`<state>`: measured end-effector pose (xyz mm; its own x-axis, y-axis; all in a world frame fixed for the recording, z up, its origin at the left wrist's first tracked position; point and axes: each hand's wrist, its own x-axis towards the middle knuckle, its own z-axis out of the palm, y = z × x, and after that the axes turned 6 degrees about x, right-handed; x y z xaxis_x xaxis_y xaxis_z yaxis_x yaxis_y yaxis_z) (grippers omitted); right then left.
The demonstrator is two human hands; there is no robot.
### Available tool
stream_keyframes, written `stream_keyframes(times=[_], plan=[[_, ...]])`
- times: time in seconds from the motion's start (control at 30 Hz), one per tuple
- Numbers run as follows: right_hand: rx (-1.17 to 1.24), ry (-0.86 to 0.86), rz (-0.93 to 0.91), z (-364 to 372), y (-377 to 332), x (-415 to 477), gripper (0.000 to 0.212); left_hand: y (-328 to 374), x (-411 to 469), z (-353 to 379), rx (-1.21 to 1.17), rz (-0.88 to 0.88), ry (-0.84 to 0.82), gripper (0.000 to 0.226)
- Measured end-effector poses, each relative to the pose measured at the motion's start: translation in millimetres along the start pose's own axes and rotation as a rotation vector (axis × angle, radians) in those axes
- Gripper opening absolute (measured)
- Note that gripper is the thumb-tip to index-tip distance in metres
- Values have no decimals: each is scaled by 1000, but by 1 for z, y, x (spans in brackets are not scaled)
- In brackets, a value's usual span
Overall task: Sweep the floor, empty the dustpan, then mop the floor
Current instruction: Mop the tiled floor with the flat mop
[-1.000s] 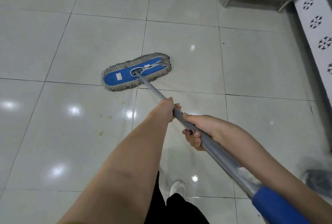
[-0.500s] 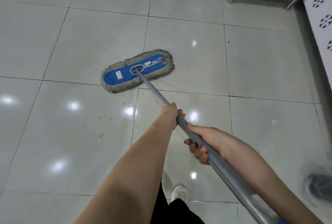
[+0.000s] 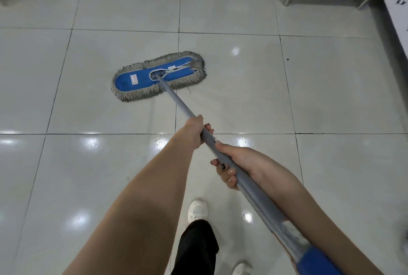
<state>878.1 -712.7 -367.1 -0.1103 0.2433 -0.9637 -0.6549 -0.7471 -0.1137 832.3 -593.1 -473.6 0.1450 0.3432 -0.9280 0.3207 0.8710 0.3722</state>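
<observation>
The flat mop [image 3: 159,78] lies on the pale tiled floor [image 3: 242,98] ahead of me and a little to my left, its blue top ringed by a grey string fringe. The long axis of the head runs from lower left to upper right across the tiles, the right end slightly farther from me, and the whole pad sits flat on the floor, straddling a grout line. From the bracket at the middle of the head the grey handle [image 3: 183,107] slants back toward me, down and to the right, passing through both my hands and ending in a blue grip [image 3: 318,260] at the lower right edge of view. My left hand [image 3: 194,131] is the forward one, wrapped over the pole from the left; the fingers are curled tight around it, and I see only their dark-nailed tips poking out on the far side. My right hand [image 3: 234,164] sits just behind it on the handle, close to the left but not touching it, clasping the pole from the right, thumb along the top and fingers [image 3: 227,175] curled underneath, closed on it. Both forearms stretch out in front of me. Below them a white shoe [image 3: 197,209] and a black trouser leg [image 3: 196,248] stand on the glossy tile.
</observation>
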Motion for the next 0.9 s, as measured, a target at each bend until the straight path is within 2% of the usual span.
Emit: stream_keyframes(times=[0.17,0.43,0.7,0.9], plan=[[-33,12,-32,10,-16,9,49,17,10,-1,-28,15,-14,30],[-3,15,-40,-14,18,-14,47,-15,-11,13,31,26,-14,31],[30,61,-45,-78,110,-55,48,-115,-57,55,125,28,-91,18],[83,76,-60,-136,198,-83,47,-208,-93,92,177,29,-120,23]])
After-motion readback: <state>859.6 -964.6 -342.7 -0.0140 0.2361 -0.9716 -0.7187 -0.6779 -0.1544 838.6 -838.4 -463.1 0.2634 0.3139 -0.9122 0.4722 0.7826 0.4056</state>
